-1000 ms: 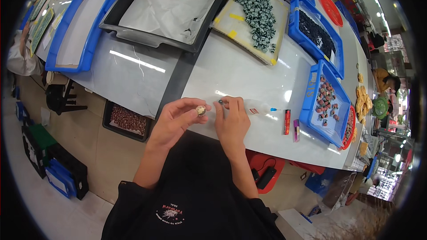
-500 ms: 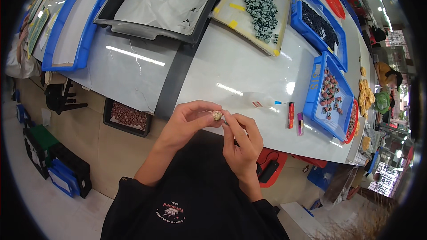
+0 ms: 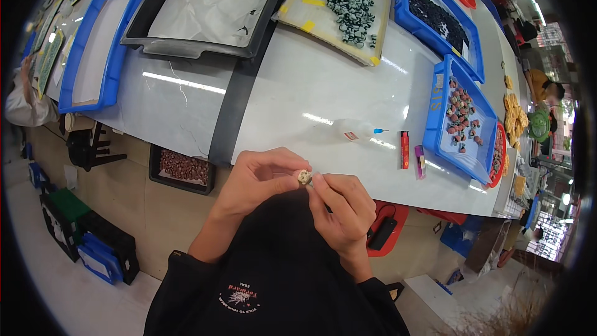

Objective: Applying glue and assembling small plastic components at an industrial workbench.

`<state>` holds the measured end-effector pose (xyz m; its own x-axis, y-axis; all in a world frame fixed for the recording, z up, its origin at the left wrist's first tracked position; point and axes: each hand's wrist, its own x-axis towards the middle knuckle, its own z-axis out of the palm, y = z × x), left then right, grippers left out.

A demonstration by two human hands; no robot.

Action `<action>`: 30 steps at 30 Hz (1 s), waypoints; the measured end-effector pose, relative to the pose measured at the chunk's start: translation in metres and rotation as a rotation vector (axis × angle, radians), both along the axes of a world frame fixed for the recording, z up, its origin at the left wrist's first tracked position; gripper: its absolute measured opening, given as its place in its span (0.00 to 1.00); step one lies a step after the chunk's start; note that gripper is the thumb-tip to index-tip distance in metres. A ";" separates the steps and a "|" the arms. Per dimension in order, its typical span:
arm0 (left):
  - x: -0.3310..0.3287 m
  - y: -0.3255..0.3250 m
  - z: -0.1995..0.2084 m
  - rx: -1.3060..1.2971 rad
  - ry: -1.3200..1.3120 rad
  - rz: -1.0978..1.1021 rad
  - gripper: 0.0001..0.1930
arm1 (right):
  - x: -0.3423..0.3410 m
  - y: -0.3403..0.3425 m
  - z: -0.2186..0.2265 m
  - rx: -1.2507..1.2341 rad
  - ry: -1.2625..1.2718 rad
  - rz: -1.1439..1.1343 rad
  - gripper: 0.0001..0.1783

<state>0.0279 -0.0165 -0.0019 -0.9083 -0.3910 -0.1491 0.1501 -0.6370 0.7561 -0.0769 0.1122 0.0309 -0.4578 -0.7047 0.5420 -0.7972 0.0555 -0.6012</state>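
My left hand (image 3: 264, 177) pinches a small round piece (image 3: 304, 177) between thumb and fingertips, close in front of my body. The side facing up is cream-coloured with darker hollows. My right hand (image 3: 343, 208) meets it from the right, thumb and fingers pressed together against its edge. Whatever those fingertips hold is mostly hidden. Beyond my hands on the white table (image 3: 280, 106) lies a pale squeeze bottle (image 3: 353, 130) with a blue needle tip. A red tube (image 3: 405, 149) and a purple-capped tube (image 3: 420, 162) lie to its right.
A blue tray (image 3: 463, 155) at right holds several pinkish-red bumpy balls; more sit in a black tray (image 3: 186, 46) at far left. Small dark green-and-white pieces (image 3: 348, 3) cover a board. Another blue tray (image 3: 476, 65) contains black bits. Under the table edge is a brown-filled bin (image 3: 180, 188).
The round piece has turned so its cream-coloured hollow side shows more. My right fingertips have come closer against it. The whole view has shifted slightly.
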 end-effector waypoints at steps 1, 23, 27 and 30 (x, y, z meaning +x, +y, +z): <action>-0.001 0.002 0.000 -0.034 0.005 0.030 0.11 | -0.001 0.001 0.001 -0.014 -0.023 0.020 0.14; -0.008 0.027 0.019 -0.130 -0.041 -0.077 0.22 | -0.014 0.026 0.021 -0.037 -0.444 0.047 0.23; -0.015 0.029 0.021 -0.057 0.031 -0.065 0.27 | -0.020 0.032 0.030 0.086 -0.455 0.118 0.26; -0.018 0.031 0.029 -0.139 0.041 -0.067 0.26 | -0.022 0.038 0.032 0.131 -0.453 0.103 0.25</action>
<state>0.0101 0.0147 0.0276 -0.9373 -0.3433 -0.0599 0.1433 -0.5364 0.8317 -0.0986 0.1504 0.0630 -0.5514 -0.8079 0.2079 -0.4625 0.0886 -0.8822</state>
